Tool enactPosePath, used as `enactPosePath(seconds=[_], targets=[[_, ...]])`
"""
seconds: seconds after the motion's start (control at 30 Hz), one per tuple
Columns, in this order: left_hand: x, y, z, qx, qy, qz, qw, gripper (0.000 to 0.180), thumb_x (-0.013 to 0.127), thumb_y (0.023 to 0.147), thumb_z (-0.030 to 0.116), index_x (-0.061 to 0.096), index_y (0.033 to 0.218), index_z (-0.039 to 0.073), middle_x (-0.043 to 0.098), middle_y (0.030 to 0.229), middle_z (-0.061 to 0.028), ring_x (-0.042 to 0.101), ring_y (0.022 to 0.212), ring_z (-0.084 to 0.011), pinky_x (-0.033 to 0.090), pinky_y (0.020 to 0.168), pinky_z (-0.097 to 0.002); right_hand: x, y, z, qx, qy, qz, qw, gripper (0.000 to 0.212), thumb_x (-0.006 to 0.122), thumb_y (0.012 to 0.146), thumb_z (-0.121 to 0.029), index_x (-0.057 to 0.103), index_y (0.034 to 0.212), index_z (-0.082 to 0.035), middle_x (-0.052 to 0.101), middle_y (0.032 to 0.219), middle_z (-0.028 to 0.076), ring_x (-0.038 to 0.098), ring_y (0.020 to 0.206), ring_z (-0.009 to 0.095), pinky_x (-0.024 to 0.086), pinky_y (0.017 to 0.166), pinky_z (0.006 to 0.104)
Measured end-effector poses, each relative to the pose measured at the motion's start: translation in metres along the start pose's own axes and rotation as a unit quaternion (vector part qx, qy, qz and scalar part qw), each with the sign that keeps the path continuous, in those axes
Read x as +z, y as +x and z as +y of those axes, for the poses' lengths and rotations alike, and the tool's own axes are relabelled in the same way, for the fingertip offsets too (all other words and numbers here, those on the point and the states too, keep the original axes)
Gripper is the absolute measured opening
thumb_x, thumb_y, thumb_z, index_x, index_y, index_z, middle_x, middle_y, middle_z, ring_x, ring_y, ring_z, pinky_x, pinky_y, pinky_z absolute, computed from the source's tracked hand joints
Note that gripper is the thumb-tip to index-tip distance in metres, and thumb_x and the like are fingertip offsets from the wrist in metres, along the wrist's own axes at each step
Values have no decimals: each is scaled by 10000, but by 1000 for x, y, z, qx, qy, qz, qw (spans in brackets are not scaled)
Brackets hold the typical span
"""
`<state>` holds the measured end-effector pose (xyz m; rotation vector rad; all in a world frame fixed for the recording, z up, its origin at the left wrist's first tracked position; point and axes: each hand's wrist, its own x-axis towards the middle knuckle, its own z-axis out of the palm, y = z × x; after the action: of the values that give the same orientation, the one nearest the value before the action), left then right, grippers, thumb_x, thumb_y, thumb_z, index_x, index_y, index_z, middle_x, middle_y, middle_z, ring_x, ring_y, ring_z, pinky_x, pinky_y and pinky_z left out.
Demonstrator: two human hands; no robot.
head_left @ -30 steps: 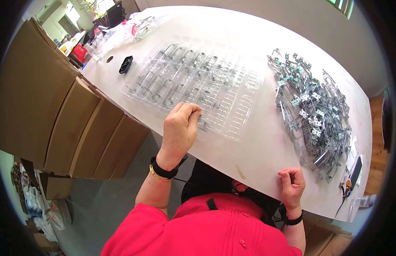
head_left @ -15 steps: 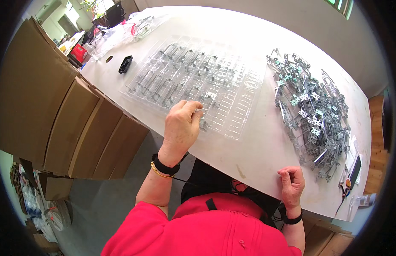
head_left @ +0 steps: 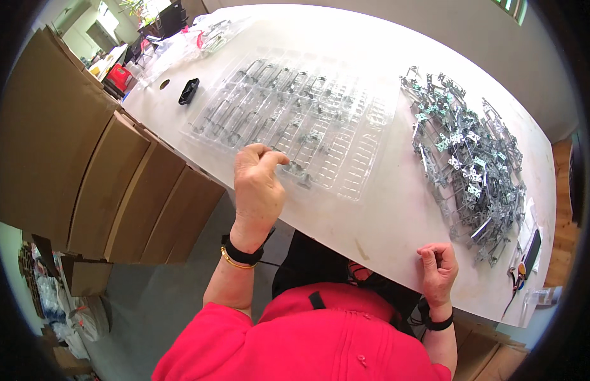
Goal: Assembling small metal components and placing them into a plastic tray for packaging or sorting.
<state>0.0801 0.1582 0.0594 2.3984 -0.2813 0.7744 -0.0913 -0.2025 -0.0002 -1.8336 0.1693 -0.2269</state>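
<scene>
A clear plastic tray (head_left: 365, 168) with rows of narrow slots lies on the white table. Thin grey metal bracket pieces (head_left: 308, 140) fill many of its slots, mostly on the left and middle. My left hand (head_left: 260, 184) is over the tray's near edge, fingers closed in a pinch beside a bracket; whatever is between the fingertips is hidden. Near the table's front edge on the right rests my right hand (head_left: 439, 273), fingers curled in, with nothing visible in them. A large tangled heap of the same metal brackets (head_left: 473, 165) spreads over the table's right side.
Left of the tray sits a small black plastic holder (head_left: 189, 91), with a hole (head_left: 165, 84) in the tabletop nearby. Plastic bags (head_left: 209, 41) lie at the far left. Cardboard boxes (head_left: 130, 190) stand against the table's left side. A black-handled tool (head_left: 530, 254) lies at the right edge.
My left hand has drawn slightly back and left from the tray slots, its fingers still pinched. The right hand stays in its place. The view has shifted a little.
</scene>
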Motion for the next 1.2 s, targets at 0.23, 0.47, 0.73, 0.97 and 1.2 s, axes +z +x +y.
enactPosePath(seconds=[0.23,0.47,0.73,0.97,1.2], targets=[[8,-6,2,43,36,-40,998,462,551,709,-181,832,981,66,664,1319,-220,579,1301,-374,395,1158,-472,3,1,5,-21,6,22,1000,148,726,1056,-150,617,1018,-57,693,964,11,569,808,51,465,733,215],[11,-7,1,39,30,-53,997,465,545,710,-178,835,979,67,654,1333,-229,577,1305,-381,396,1157,-484,5,1,6,-39,6,43,998,167,755,1038,-151,627,993,-54,674,906,-20,508,741,33,431,666,215],[5,-7,-6,-8,59,74,995,248,596,854,-126,702,1045,-9,648,1262,-206,642,1187,-354,526,985,-409,6,2,3,-24,13,36,999,158,747,1041,-146,629,995,-53,681,918,-14,540,772,43,454,703,215],[1,-16,-31,-192,-65,89,975,271,730,1039,251,610,1036,7,686,825,-72,680,718,-155,556,685,-326,2,-1,10,-6,32,34,999,157,734,1050,-148,620,1006,-50,685,956,4,569,806,53,470,736,222],[12,-20,-48,-237,-90,47,966,424,735,1042,392,591,1018,-6,674,776,-72,669,676,-147,545,649,-319,2,2,11,-21,18,26,999,158,727,1054,-143,611,1009,-45,682,960,15,584,834,66,482,770,229]])
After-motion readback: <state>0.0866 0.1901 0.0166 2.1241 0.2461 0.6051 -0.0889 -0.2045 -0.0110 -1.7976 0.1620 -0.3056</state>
